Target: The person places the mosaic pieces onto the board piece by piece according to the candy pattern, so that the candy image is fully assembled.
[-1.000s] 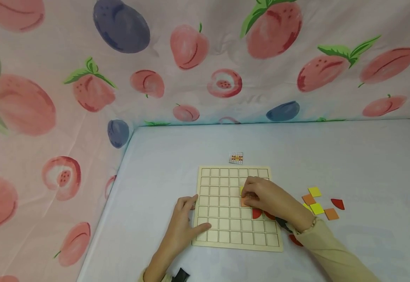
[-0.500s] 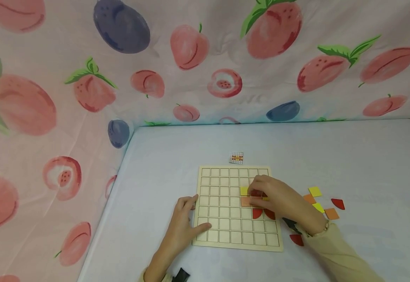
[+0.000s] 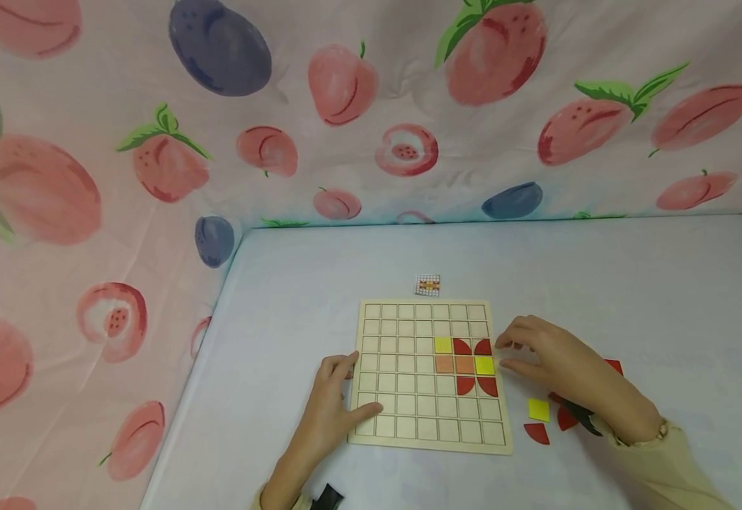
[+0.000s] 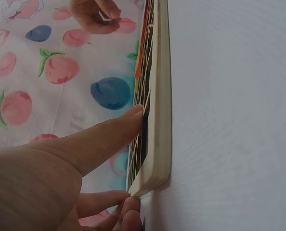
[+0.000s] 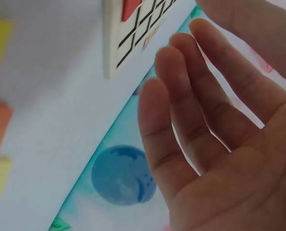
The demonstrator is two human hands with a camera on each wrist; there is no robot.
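A wooden grid board [image 3: 406, 407] lies flat on the table. On its right part sit two yellow squares, such as this yellow square [image 3: 443, 345], two orange squares, such as this orange square [image 3: 464, 365], and several red quarter-circle pieces, among them this red piece [image 3: 465, 385]. My left hand [image 3: 329, 404] rests at the board's left side, straight thumb on its top and fingers against the edge. Just right of the board hovers my right hand [image 3: 552, 358], fingers relaxed and apart. In the right wrist view its palm [image 5: 239, 173] faces the camera and holds nothing.
Loose pieces lie right of the board: a yellow square [image 3: 539, 409], a red quarter-circle [image 3: 537, 433] and others partly under the right arm. Orange and yellow squares show at the left of the right wrist view. A small pattern card [image 3: 427, 285] lies behind the board.
My right hand has left the board and moved right, over the loose pieces. The colored pieces it covered are now in sight. The left hand stays in place.
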